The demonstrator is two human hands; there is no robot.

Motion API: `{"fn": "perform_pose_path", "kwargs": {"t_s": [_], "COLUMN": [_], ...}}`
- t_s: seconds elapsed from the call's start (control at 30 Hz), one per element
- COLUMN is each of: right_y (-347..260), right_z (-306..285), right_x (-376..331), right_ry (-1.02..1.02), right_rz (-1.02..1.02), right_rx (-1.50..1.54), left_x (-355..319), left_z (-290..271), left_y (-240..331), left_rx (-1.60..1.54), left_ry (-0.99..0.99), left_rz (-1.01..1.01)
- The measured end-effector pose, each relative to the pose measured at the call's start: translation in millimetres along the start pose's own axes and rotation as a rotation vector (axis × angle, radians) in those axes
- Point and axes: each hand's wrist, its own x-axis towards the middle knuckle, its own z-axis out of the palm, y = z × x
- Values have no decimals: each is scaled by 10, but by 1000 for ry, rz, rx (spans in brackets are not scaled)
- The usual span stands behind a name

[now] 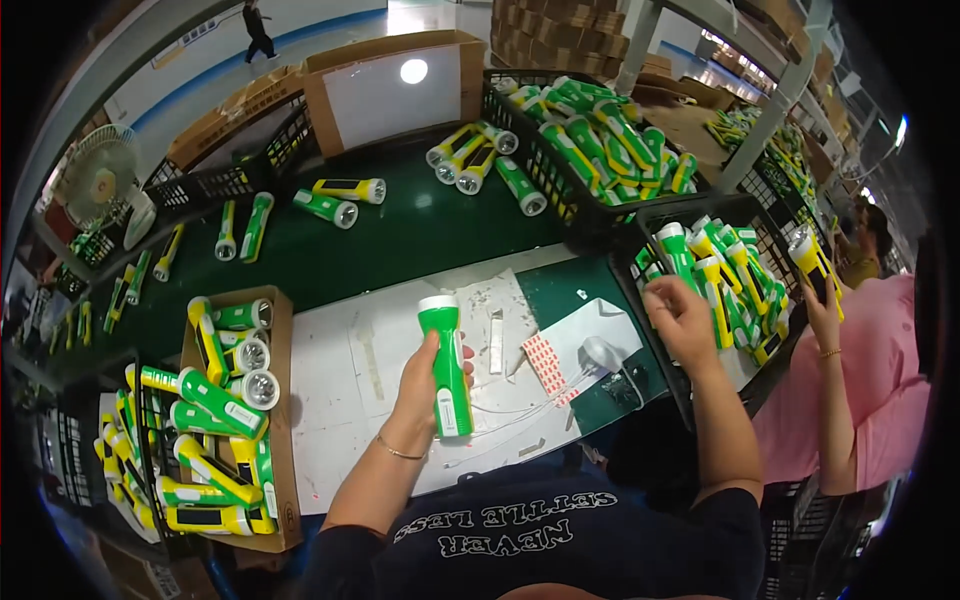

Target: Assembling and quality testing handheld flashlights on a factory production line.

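Observation:
My left hand (420, 385) is wrapped round a green flashlight (446, 375) with a white head, held upright above the white work sheet (340, 340). My right hand (682, 318) is raised at the near left edge of a black crate (640, 290) full of flashlights. Its fingers are curled in; whatever may be between them is hidden. Just behind those fingers is another green flashlight (677, 250) with a white head, among the yellow and green ones in the crate.
A carton (284, 420) of flashlights stands at the left. On the sheet lie a red-patterned sticker strip (545, 365) and a white corded device (600, 352). Loose flashlights lie on the green belt (400, 235) beyond. A co-worker's hand (822, 310) holds a flashlight at the right.

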Motion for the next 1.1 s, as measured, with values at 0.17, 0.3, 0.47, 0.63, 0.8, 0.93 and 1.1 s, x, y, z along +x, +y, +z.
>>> {"fn": "perform_pose_path", "kwargs": {"t_s": [0.17,0.3,0.47,0.63,0.8,0.93,1.1], "right_y": [-171,-195,-303,-410,-533,-523,-514], "right_z": [828,1255,1411,1449,1566,1635,1716], "right_x": [-380,-583,-686,-573,-464,-447,-530], "right_ry": [-428,-623,-688,-611,-402,-405,-472], "right_rz": [169,211,184,-34,-543,-709,-781], "right_rx": [14,194,165,66,-391,-511,-469], "left_x": [10,-25,-66,45,41,29,15], "left_z": [-123,-141,-117,-121,-66,-75,-166], "left_y": [39,51,42,26,70,-15,-77], "left_rx": [-20,-26,-15,-5,235,402,433], "left_ry": [-32,-36,-22,16,-9,5,-75], "left_rz": [47,56,70,60,200,297,382]}}
